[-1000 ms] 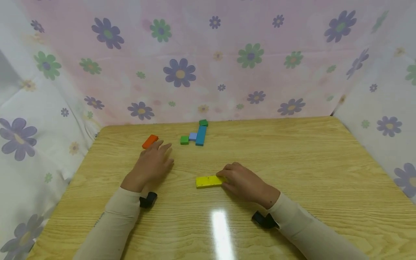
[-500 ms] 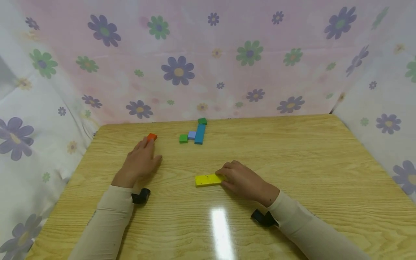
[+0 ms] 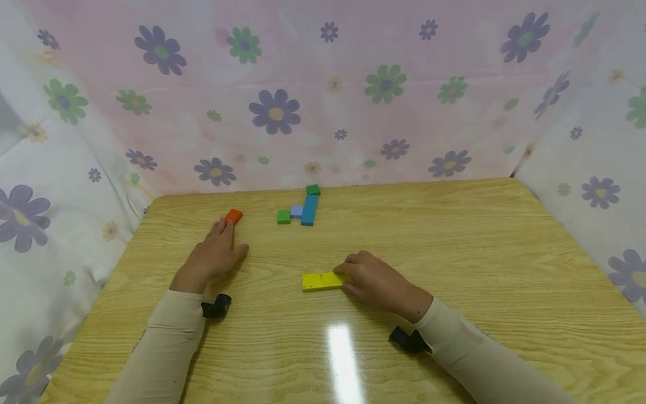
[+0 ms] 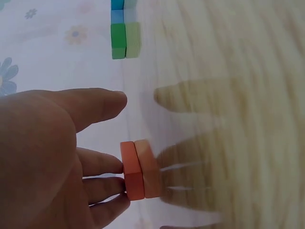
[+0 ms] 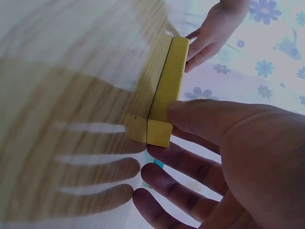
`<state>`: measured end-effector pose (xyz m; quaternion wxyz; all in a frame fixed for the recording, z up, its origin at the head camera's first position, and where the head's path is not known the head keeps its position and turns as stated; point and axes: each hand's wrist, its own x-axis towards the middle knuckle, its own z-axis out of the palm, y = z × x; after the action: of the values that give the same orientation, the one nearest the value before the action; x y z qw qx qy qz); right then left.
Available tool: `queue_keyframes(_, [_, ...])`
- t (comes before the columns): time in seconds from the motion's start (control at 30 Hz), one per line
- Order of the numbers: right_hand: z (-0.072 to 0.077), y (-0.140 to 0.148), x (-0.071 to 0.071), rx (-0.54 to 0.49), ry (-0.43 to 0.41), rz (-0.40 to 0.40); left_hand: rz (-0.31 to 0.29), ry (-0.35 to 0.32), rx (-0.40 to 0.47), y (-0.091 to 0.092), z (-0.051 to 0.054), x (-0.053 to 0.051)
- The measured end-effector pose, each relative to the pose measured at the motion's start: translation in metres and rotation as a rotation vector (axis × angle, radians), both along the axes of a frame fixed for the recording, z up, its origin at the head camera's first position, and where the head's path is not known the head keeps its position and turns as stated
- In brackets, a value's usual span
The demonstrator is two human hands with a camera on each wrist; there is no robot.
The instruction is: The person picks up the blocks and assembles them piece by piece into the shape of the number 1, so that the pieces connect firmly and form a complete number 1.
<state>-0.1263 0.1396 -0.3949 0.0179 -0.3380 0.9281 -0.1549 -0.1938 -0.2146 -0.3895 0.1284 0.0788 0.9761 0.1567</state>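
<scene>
At the left of the table, my left hand (image 3: 212,255) touches an orange-red block (image 3: 234,215) with its fingertips. Its fingers are extended and the thumb stands apart, as the left wrist view shows, where the fingertips meet the side of the orange-red block (image 4: 132,171). Near the middle, my right hand (image 3: 375,283) pinches the right end of a long yellow block (image 3: 319,281) between thumb and index finger. That yellow block (image 5: 169,83) lies flat on the table. In the right wrist view the other fingers are spread beside its near end.
Toward the back stand a light green block (image 3: 284,217), a lavender block (image 3: 296,211) and a long blue block (image 3: 310,210) side by side. A dark green block (image 3: 313,190) sits at the blue one's far end. Flowered cloth (image 3: 323,101) encloses the wooden table (image 3: 454,241).
My left hand has moved left and its fingers have come down onto the orange-red block. The right hand and the yellow block have stayed in place.
</scene>
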Motion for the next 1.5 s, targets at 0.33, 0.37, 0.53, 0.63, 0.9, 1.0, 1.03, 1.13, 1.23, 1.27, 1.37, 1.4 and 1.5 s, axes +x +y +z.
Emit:
queue_keyframes(0.33, [0.001,-0.002,0.0,0.008,0.019,-0.01,0.026,0.096,-0.054,0.003,0.008,0.005])
queue_keyframes(0.37, [0.001,-0.002,0.0,0.007,0.019,-0.01,0.028,0.102,-0.053,0.004,0.008,0.005])
queue_keyframes(0.53, [0.0,-0.001,0.0,0.006,0.018,-0.005,0.028,0.114,-0.05,0.006,0.008,0.006])
queue_keyframes(0.63, [-0.001,-0.001,0.0,0.005,0.02,-0.003,0.02,0.133,-0.051,0.007,0.007,0.006])
queue_keyframes(0.9, [-0.002,-0.001,0.0,0.01,0.02,-0.004,-0.007,0.172,-0.059,0.012,0.008,0.009])
queue_keyframes(1.0, [-0.003,-0.001,0.0,0.014,0.027,-0.004,-0.027,0.163,-0.047,0.014,0.008,0.008])
queue_keyframes(1.03, [-0.003,-0.001,0.0,0.014,0.03,-0.004,-0.032,0.157,-0.04,0.014,0.009,0.008])
queue_keyframes(1.13, [-0.003,-0.001,0.0,0.016,0.034,-0.001,-0.047,0.145,-0.042,0.015,0.008,0.008])
queue_keyframes(1.23, [-0.004,-0.001,0.0,0.015,0.037,0.0,-0.058,0.17,-0.053,0.015,0.009,0.009])
queue_keyframes(1.27, [-0.004,-0.001,0.0,0.015,0.038,0.0,-0.064,0.184,-0.057,0.016,0.009,0.008])
queue_keyframes(1.37, [-0.003,-0.001,0.0,0.015,0.045,-0.001,-0.089,0.217,-0.063,0.016,0.009,0.008])
queue_keyframes(1.4, [-0.003,-0.001,0.0,0.015,0.045,-0.001,-0.096,0.22,-0.063,0.017,0.009,0.008])
queue_keyframes(1.5, [-0.001,-0.001,0.0,0.01,0.053,0.005,-0.115,0.221,-0.074,0.018,0.008,0.009])
